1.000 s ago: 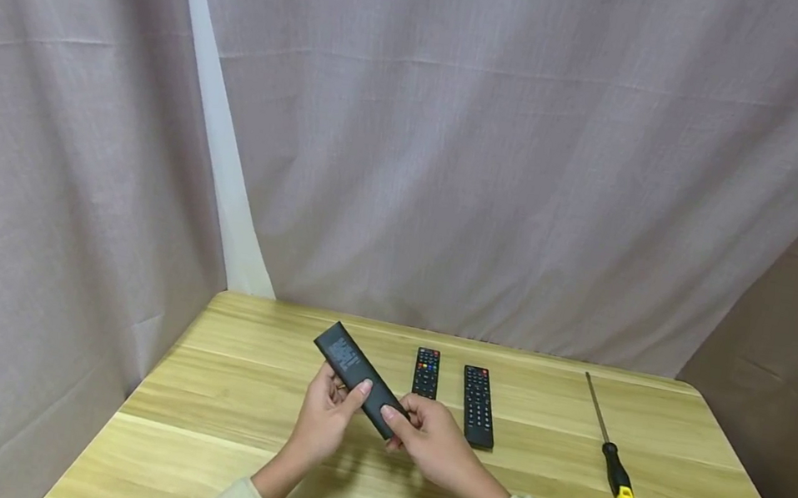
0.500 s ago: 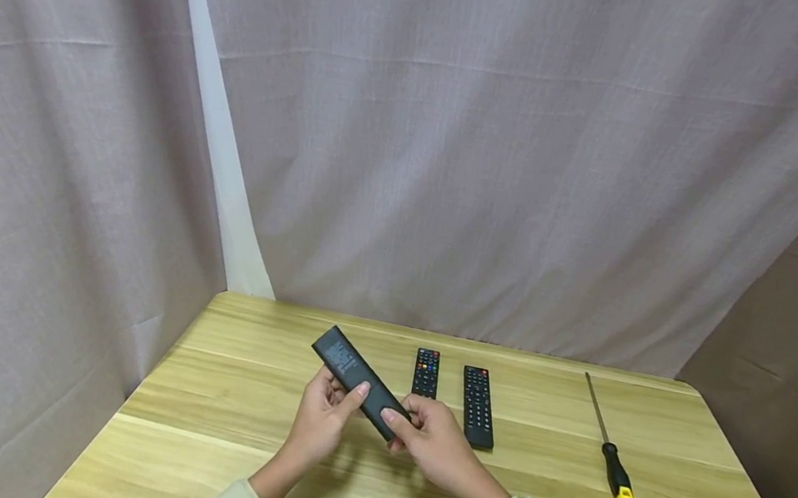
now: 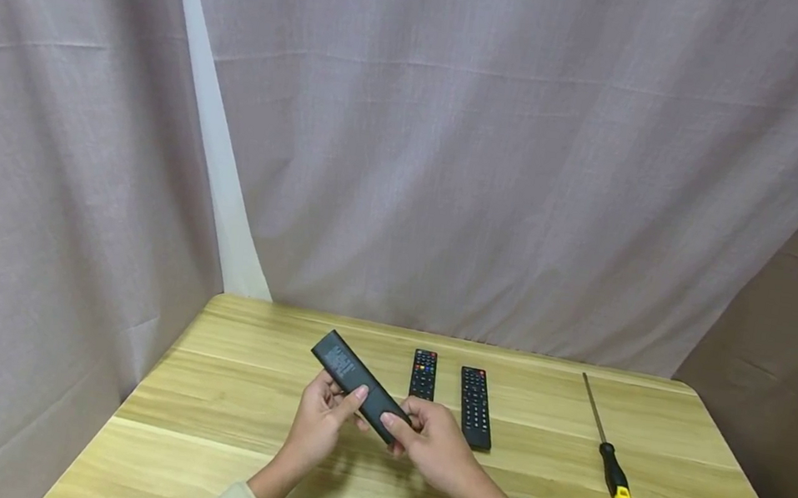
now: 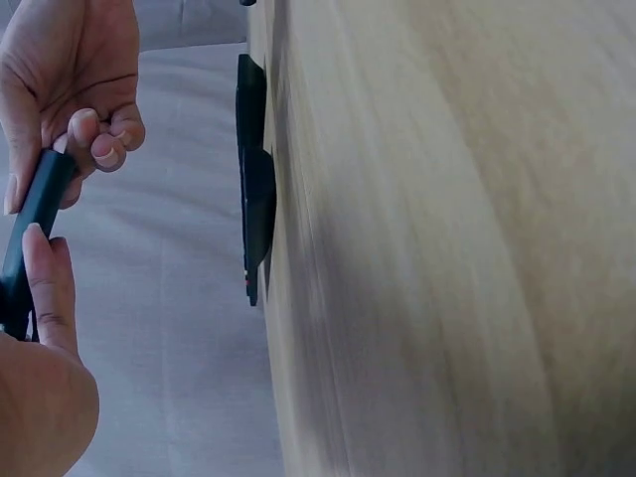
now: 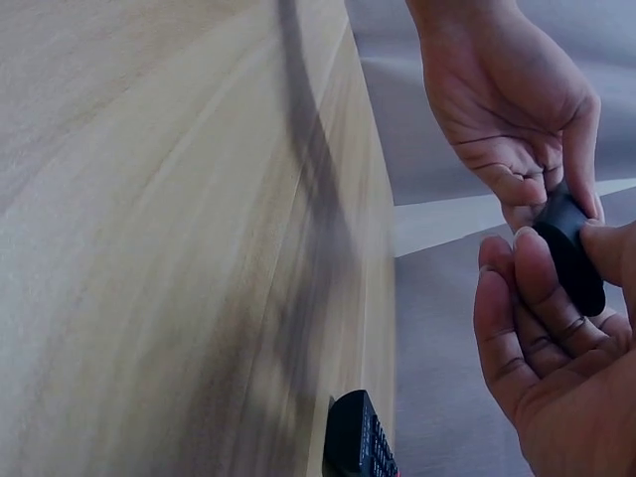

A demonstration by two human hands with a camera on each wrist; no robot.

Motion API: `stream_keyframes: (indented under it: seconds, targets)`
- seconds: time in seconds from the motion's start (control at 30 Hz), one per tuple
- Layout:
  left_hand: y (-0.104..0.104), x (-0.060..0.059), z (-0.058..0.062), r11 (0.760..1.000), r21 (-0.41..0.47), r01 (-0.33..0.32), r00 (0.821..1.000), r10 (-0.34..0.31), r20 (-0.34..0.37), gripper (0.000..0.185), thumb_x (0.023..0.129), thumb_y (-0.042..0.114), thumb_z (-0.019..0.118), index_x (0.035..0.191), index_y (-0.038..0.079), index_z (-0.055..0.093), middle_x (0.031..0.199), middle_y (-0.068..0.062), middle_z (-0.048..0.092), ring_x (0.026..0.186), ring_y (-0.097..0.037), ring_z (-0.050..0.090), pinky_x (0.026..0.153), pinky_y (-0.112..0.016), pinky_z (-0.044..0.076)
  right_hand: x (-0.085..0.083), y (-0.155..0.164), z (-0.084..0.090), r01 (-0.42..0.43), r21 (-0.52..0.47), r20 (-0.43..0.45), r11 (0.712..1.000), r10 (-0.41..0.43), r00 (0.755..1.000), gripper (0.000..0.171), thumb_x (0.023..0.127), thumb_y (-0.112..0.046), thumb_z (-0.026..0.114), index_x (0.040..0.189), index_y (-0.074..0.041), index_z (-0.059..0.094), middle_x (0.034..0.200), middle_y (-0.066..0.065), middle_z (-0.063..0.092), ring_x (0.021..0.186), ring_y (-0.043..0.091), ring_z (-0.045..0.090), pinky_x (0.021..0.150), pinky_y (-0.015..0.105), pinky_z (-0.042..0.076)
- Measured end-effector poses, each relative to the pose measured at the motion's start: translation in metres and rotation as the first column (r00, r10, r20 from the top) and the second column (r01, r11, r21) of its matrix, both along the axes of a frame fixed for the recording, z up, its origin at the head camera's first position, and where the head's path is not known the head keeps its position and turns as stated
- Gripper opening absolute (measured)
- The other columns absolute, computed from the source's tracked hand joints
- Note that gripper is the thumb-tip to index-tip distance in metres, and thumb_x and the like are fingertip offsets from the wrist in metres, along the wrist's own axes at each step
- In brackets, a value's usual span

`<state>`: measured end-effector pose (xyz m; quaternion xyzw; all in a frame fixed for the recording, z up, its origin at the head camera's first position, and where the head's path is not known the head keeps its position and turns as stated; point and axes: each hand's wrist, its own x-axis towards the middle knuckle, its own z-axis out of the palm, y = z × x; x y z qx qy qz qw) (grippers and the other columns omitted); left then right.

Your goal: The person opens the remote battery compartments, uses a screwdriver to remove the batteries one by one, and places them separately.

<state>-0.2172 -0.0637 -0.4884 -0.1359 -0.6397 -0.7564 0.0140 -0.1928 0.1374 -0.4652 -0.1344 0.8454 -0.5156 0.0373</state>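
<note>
Above wooden table [image 3: 227, 462], both hands grip remote [image 3: 359, 382]; its label seems unreadable.

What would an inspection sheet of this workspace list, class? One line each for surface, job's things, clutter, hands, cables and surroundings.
Surface: wooden table, light grain.
Job's things: black remote, held above the table, back side up.
Clutter: two remotes lying buttons up; yellow-tipped screwdriver at right.
Hands: left hand and right hand both grip the black remote.
Cables: nothing seen.
Surroundings: grey curtain behind.
</note>
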Motion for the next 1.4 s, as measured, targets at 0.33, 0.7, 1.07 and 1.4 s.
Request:
stream_keyframes:
  seconds: [0.33,0.7,1.07,1.4]
  targets:
    - [-0.0036,-0.0014,0.0025,0.999,0.013,-0.039,0.999,0.039,-0.007,0.025,0.103,0.006,0.068,0.123,-0.004,0.057,0.104,-0.019,0.076,0.066,-0.012,0.071,0.053,-0.029,0.065,0.0008,-0.0025,0.0015,0.003,-0.002,-0.003,1.000,-0.003,1.000,0.026,0.104,-0.032,0.070,0.095,-0.008,0.069,0.073,0.003,0.073,0.067,0.021,0.069,0.057,0.020,0.052]
    - [-0.0041,-0.0009,0.0023,0.999,0.024,-0.039,0.999,0.039,-0.009,0.026,0.102,0.004,0.068,0.124,-0.005,0.056,0.109,-0.027,0.074,0.072,-0.012,0.073,0.055,-0.029,0.066,-0.0002,-0.0043,-0.0058,0.026,-0.011,0.005,1.000,-0.026,1.000,0.025,0.105,-0.034,0.068,0.103,-0.009,0.070,0.076,0.004,0.074,0.070,0.012,0.067,0.064,0.020,0.055]
    - [-0.0006,-0.0025,0.0023,0.998,-0.004,-0.065,0.997,0.064,-0.041,0.028,0.102,0.004,0.069,0.125,-0.004,0.055,0.112,-0.028,0.073,0.078,-0.012,0.075,0.057,-0.033,0.068,0.0005,-0.0053,-0.0072,0.112,-0.023,-0.017,0.993,-0.112,0.994,0.024,0.103,-0.032,0.072,0.117,-0.012,0.073,0.075,0.000,0.073,0.071,0.018,0.068,0.060,0.018,0.051]
    - [-0.0043,-0.0014,0.0023,0.995,-0.032,-0.098,0.995,0.097,-0.025,0.028,0.102,0.004,0.070,0.124,-0.003,0.055,0.111,-0.027,0.073,0.077,-0.013,0.074,0.057,-0.035,0.068,0.0038,-0.0003,-0.0062,0.097,-0.030,-0.017,0.995,-0.097,0.995,0.041,0.103,-0.035,0.071,0.132,-0.005,0.070,0.085,0.008,0.079,0.073,0.018,0.071,0.062,0.018,0.055]
